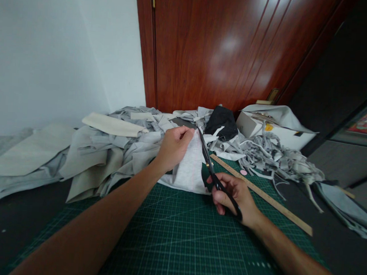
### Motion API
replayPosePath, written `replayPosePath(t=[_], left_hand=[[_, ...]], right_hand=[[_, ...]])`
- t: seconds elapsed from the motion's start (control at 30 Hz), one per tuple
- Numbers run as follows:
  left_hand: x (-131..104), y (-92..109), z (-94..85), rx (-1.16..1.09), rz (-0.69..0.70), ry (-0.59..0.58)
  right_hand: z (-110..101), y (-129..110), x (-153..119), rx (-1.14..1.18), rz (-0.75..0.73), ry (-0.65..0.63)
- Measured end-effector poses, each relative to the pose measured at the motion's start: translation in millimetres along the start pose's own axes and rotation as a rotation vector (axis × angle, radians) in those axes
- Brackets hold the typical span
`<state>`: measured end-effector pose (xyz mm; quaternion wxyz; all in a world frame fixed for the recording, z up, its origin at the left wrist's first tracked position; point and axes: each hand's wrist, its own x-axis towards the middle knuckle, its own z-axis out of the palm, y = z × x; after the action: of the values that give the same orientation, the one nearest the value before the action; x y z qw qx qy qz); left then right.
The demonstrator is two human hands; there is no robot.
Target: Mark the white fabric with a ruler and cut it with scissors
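My left hand [176,147] pinches the top edge of a light grey piece of fabric [189,166], which hangs down to the cutting mat. In my right hand [234,197] is a pair of black scissors [211,165], fingers through the handles. Their blades point up and away, along the fabric's right edge, with the tips close to my left fingertips. Whether the blades are fully closed I cannot make out. The green gridded cutting mat [178,231] lies beneath both hands.
Heaped grey and cream fabric pieces [96,149] spread left and behind. A wooden ruler [269,201] and pink disc [243,172] lie at right. Beyond are tangled fabric strips [268,154], a black cloth [221,122] and a white box [289,137] before a wooden door [212,53].
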<state>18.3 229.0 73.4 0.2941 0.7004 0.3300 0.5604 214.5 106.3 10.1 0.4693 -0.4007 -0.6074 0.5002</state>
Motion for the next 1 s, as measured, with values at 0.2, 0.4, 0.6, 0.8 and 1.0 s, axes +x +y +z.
replayPosePath(t=[0.2, 0.4, 0.6, 0.8, 1.0], left_hand=[[-2, 0, 2.6, -0.017, -0.010, -0.006], [-2, 2, 4.2, 0.000, 0.015, -0.024], [-3, 3, 5.0, -0.001, 0.007, -0.034], [-4, 3, 6.0, -0.014, 0.008, -0.045], [-4, 4, 7.1, -0.020, 0.013, -0.036]], right_hand=[[0, 1, -1, 0.006, -0.019, -0.005], [-1, 5, 0, 0.039, -0.057, -0.027], [0, 4, 0, 0.046, -0.041, -0.016], [3, 0, -1, 0.022, -0.029, 0.007], [6, -6, -2, -0.024, 0.015, 0.043]])
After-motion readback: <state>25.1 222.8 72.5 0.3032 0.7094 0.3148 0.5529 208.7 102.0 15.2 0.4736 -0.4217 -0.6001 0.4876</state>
